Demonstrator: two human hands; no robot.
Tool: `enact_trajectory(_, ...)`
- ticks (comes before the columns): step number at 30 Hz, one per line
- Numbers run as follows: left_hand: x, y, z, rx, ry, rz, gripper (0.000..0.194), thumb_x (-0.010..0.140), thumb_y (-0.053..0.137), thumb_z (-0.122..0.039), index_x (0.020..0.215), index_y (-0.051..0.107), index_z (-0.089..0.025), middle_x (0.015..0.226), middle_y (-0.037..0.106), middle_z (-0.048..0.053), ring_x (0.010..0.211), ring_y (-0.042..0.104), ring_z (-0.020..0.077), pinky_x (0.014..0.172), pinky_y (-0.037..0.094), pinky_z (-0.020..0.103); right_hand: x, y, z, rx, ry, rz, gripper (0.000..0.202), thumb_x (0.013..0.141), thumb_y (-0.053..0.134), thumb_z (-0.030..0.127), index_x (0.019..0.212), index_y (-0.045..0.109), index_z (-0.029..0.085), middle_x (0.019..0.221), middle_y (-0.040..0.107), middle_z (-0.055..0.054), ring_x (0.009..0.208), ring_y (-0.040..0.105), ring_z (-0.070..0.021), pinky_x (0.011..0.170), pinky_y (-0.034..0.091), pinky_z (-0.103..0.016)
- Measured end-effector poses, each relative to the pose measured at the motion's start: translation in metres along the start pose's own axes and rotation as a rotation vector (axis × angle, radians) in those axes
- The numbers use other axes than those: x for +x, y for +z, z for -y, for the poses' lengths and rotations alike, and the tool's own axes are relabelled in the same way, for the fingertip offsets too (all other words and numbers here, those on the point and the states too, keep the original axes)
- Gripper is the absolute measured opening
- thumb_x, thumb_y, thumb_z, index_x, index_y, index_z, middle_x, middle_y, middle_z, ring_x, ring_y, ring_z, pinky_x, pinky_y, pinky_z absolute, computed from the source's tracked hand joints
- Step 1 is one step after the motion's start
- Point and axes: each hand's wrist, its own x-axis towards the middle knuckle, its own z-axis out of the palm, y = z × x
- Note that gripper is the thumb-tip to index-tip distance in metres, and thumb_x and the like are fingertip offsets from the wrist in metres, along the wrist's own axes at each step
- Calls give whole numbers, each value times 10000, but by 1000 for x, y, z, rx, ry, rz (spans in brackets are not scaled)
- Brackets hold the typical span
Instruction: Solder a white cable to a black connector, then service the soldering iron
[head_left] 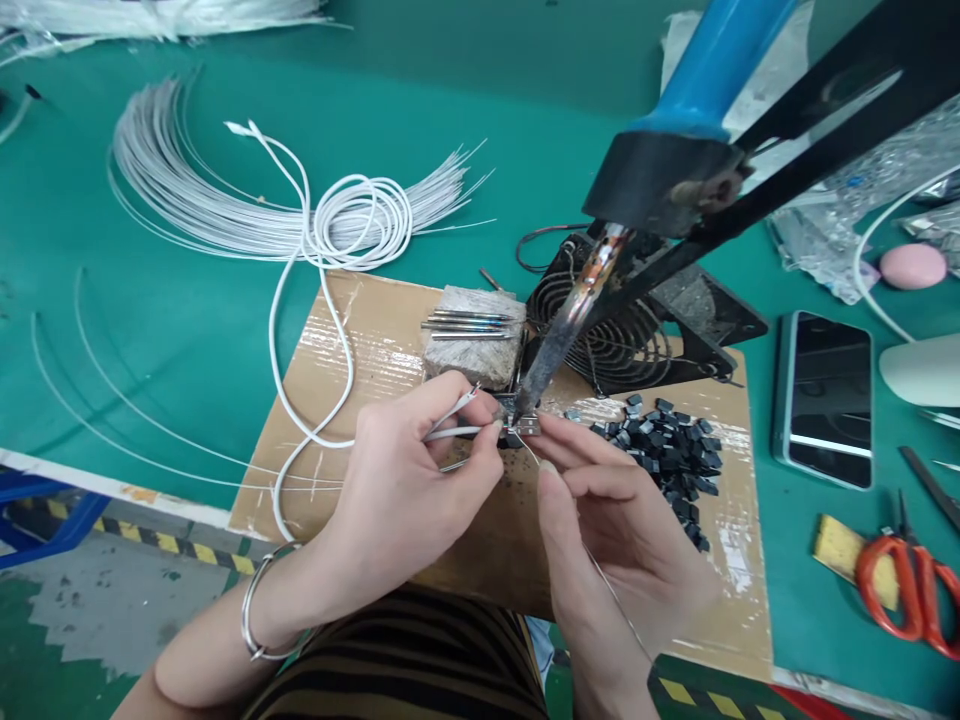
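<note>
My left hand (409, 490) pinches the end of a white cable (341, 345); thin white wires also pass through its fingers. In my right hand (622, 530), thumb and finger grip a thin solder wire (611, 592) that runs down across the palm. The fingertips of my right hand are beside a small metal USB plug (529, 426), under the tip of a soldering iron (566, 315) with a blue handle. The iron is held in a black stand from above. Fingers partly hide the joint between cable and plug.
A cardboard sheet (300, 400) lies under the work. On it are a block with metal rods (472, 325), a black fan (615, 330) and a pile of small black pieces (671, 450). A white wire bundle (202, 190) lies behind; a phone (825, 400) and red-handled scissors (889, 590) lie right.
</note>
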Motion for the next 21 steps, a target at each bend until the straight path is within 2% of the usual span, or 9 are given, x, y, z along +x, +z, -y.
enact_trajectory(5,-1,1,-1,18,-48,23,113,944,620,-203,857,675,-154,931,692,18,808,663,194,655,506,174,0,0,-1,-34,-4,-5,156,944,705,20,957,670,171,1334,735,-89,1197,745,-220,1051,634,-349)
enact_trajectory(10,0,1,0,17,-36,20,126,947,619,-222,864,672,-144,933,688,21,744,641,181,606,483,171,1,-1,-4,-100,-27,-10,145,938,721,33,952,674,169,1320,740,-103,1162,759,-238,1032,642,-394)
enact_trajectory(18,0,1,-3,11,-20,20,114,951,621,-210,871,675,-148,937,692,23,735,642,179,610,492,168,2,-1,-3,-100,-62,-3,175,926,721,4,961,672,169,1315,742,-89,1139,768,-224,1004,648,-355)
enact_trajectory(21,-1,0,-3,10,-14,19,117,949,615,-216,869,670,-151,938,690,26,747,649,183,613,496,169,2,-1,-3,-123,-69,-6,174,923,725,6,957,675,170,1302,747,-92,1137,767,-232,1007,643,-379)
